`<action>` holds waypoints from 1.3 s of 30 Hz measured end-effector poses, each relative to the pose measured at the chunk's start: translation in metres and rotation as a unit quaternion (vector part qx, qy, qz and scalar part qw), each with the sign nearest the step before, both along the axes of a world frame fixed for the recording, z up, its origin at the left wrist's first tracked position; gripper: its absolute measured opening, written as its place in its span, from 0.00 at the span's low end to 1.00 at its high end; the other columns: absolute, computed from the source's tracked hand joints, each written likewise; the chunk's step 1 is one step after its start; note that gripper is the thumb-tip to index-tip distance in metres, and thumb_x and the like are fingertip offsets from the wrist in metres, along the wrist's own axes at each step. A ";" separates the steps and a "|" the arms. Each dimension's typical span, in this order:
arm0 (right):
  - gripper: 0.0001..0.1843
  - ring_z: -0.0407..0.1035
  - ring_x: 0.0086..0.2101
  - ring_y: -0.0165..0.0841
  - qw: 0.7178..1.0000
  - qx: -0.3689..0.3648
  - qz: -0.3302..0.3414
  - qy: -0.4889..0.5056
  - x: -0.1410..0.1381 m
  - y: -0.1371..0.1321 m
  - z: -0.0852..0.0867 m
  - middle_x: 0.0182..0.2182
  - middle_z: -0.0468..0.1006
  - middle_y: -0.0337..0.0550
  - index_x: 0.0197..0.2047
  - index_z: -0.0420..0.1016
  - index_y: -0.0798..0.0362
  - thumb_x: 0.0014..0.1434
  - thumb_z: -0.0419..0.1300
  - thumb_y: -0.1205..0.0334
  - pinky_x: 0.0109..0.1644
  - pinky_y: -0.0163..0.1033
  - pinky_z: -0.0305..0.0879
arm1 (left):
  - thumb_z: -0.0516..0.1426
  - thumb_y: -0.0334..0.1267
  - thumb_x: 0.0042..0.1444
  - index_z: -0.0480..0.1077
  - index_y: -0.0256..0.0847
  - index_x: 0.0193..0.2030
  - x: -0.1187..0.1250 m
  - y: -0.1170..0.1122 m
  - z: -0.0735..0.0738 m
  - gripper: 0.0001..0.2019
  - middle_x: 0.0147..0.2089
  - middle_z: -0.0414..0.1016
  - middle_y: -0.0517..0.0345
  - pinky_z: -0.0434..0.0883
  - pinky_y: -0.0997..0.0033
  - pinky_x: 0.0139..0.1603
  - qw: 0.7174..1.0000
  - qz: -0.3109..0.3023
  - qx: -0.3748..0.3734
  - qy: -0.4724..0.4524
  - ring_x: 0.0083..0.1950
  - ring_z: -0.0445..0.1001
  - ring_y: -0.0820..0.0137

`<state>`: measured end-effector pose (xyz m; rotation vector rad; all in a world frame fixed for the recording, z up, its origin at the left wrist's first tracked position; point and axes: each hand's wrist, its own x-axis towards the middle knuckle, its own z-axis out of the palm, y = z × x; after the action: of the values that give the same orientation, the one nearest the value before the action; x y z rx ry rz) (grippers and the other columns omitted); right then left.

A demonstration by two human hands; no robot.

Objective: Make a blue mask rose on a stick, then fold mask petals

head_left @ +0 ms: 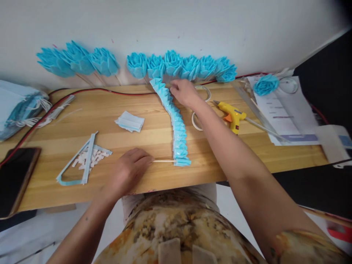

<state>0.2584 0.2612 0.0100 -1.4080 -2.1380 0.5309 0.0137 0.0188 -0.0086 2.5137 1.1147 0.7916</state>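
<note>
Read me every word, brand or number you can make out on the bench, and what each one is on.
No text is readable in this view.
Paper sheets: printed lines and a coloured band, too small and blurred to read.
Yellow glue gun: small dark marks on its body, too small to make out.
Phone: dark screen, no text showing.

Pleated lt-blue strip w/ stick
</note>
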 end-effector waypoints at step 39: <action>0.04 0.67 0.31 0.37 0.935 0.080 -0.031 0.344 0.013 0.003 0.007 0.28 0.74 0.37 0.30 0.70 0.40 0.53 0.59 0.51 0.33 0.43 0.69 | 0.56 0.32 0.67 0.75 0.39 0.44 -0.012 0.043 0.013 0.06 0.42 0.76 0.52 0.71 0.69 0.42 0.996 -0.062 0.022 0.052 0.41 0.75 0.67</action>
<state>0.2710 0.2644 0.0166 -0.9936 -1.5270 0.6842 0.0014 0.0619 0.0047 2.6586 0.9713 0.6670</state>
